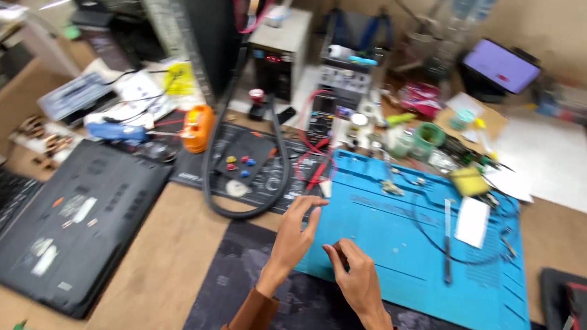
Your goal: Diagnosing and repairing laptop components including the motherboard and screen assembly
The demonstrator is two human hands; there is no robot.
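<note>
Both hands over the near-left corner of the blue silicone repair mat (441,272): left hand (292,240) open with fingers spread, holding nothing; right hand (358,279) with fingertips pinched, on what could not be told, probably something tiny. Judged light, hard, easily dropped; best nipped by its edges. Upturned black laptop (76,223) at the bench's left edge, matte plastic, flat, stiff.

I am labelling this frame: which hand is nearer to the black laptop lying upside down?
Left. The left hand is right of the laptop, across bare wood; the right hand is farther right, over the blue mat.
</note>
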